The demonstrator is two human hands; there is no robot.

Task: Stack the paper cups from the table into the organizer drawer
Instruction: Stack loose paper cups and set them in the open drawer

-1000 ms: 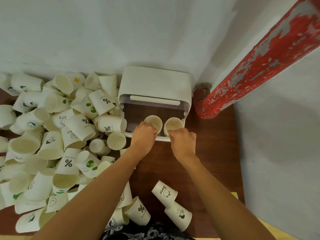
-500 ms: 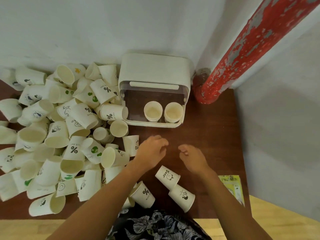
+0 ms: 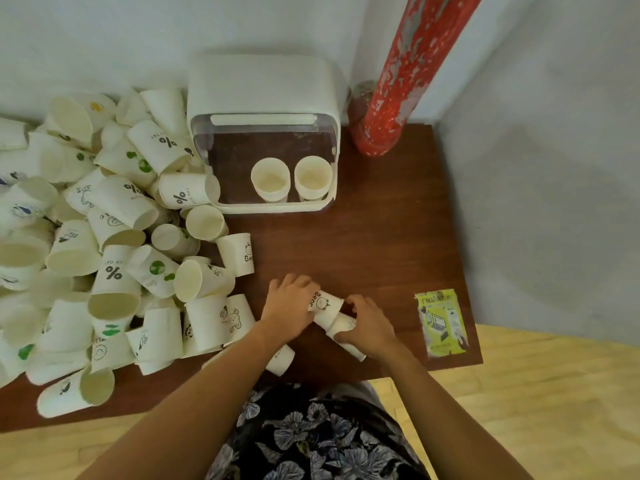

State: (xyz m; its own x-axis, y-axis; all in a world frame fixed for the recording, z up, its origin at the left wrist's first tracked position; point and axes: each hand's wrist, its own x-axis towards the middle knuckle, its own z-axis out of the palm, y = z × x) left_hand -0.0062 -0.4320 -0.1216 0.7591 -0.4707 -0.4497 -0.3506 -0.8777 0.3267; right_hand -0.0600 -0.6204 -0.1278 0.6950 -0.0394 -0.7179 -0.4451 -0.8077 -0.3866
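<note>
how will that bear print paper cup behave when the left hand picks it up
The white bear-print paper cup is thin paper, so it probably weighs little and could dent under a tight squeeze. It lies on its side on the brown wooden table, so it may roll if nudged. The left hand already grips it.

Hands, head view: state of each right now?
Left hand: grips the Bear-print paper cup.
Right hand: grips a second paper cup lying beside it.

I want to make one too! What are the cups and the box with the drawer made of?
The cups look like thin matte white paper, with rolled rims and printed pictures. The organizer looks like smooth white plastic; its drawer front looks clear, since the brown table shows through.
</note>
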